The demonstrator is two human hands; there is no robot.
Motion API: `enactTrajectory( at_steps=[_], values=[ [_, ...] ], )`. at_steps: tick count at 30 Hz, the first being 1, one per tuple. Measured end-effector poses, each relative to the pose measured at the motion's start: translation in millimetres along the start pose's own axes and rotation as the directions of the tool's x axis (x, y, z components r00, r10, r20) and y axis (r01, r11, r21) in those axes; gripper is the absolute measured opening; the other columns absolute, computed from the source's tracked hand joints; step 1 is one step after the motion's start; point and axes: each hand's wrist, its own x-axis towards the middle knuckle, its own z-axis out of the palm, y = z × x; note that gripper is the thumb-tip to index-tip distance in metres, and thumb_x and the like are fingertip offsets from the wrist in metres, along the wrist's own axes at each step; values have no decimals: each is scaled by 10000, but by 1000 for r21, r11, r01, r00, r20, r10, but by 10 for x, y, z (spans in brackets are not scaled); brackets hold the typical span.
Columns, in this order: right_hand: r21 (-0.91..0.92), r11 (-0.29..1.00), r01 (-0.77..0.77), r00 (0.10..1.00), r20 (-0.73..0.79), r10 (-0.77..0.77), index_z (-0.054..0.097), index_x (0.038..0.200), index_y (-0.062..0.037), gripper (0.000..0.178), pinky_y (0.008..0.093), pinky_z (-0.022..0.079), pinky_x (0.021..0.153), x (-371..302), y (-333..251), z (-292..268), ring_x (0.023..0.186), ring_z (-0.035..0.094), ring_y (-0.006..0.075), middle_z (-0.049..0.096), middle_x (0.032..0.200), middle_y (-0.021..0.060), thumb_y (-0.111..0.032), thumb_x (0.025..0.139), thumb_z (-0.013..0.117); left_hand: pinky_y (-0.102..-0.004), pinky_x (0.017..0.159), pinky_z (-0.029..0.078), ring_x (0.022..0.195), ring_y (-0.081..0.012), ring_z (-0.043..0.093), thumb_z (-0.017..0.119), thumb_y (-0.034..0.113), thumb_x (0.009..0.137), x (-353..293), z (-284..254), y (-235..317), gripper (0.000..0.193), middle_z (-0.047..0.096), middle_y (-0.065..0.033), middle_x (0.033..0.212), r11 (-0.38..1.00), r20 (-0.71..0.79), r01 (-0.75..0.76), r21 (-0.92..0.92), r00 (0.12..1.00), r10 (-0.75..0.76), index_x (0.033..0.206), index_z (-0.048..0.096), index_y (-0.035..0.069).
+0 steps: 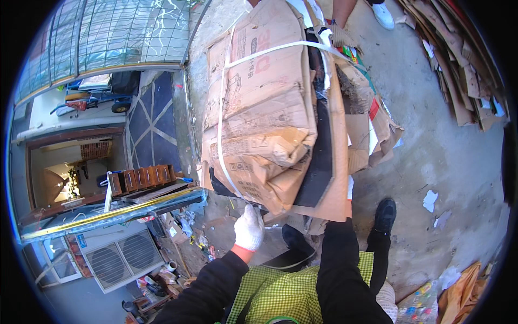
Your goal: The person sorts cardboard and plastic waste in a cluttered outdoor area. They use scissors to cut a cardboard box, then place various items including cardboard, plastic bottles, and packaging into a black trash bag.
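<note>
A large bundle of flattened cardboard (264, 102) is held up in front of me, with a white strap (270, 52) running lengthwise and across it. Its brown sheets are creased and torn, and black sheets (318, 162) show at the right side. My left hand (249, 229), in a white glove, is closed at the bundle's near edge, where the lengthwise strap comes down. Behind the right near corner, my right hand (350, 189) is almost wholly hidden; only a sliver of white glove and red cuff shows, so its fingers cannot be seen.
Another person's legs (343, 12) and white shoe (383, 16) are at the far end. Stacked cardboard (464, 59) stands at the far right. A glass-panelled frame (118, 227) and an outdoor air-conditioning unit (124, 259) are on the left. Paper scraps (430, 201) litter the concrete floor.
</note>
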Motion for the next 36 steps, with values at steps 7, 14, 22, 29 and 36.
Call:
enactTrajectory(
  at_steps=[7, 14, 22, 29, 36],
  values=[
    [-164, 974, 153, 956, -223, -188, 551, 1125, 38, 366, 425, 549, 737, -805, -18, 984, 841, 654, 275, 640, 1041, 152, 63, 766, 619, -522, 541, 493, 595, -432, 619, 598, 164, 887, 68, -525, -421, 194, 623, -241, 666, 979, 21, 203, 14, 979, -203, 963, 519, 4],
    [-393, 895, 212, 934, -187, -304, 614, 1003, 39, 275, 373, 517, 705, -1280, -178, 1509, 790, 644, 239, 656, 909, 105, 66, 730, 603, -526, 527, 492, 587, -430, 624, 573, 131, 894, 39, -745, -494, 145, 621, -241, 657, 971, -42, 213, -109, 975, -219, 967, 512, 23],
    [-411, 898, 159, 944, -203, -260, 623, 997, 62, 271, 393, 542, 696, -1181, -303, 1427, 737, 656, 274, 665, 901, 125, 68, 730, 574, -532, 517, 485, 555, -433, 608, 560, 141, 919, 10, -710, -364, 115, 609, -230, 623, 959, -35, 213, -185, 974, -223, 968, 516, 48],
    [-458, 861, 220, 929, -171, -328, 589, 1133, 50, 364, 403, 543, 784, -1423, -238, 1310, 884, 658, 264, 656, 1064, 134, 72, 770, 574, -524, 529, 492, 577, -437, 616, 567, 146, 908, -440, -315, -597, 111, 614, -221, 626, 943, 25, 266, -202, 964, -266, 938, 537, 43],
    [-834, 210, 510, 693, 254, -675, 654, 895, 38, 162, 357, 520, 688, -2728, -324, 1830, 740, 654, 183, 697, 846, 108, 14, 734, 650, -409, 691, 553, 804, -311, 690, 478, 123, 896, -1134, 237, -918, 284, 676, -160, 908, 980, 485, -42, 192, 873, -58, 1095, 629, -13]
  ],
)
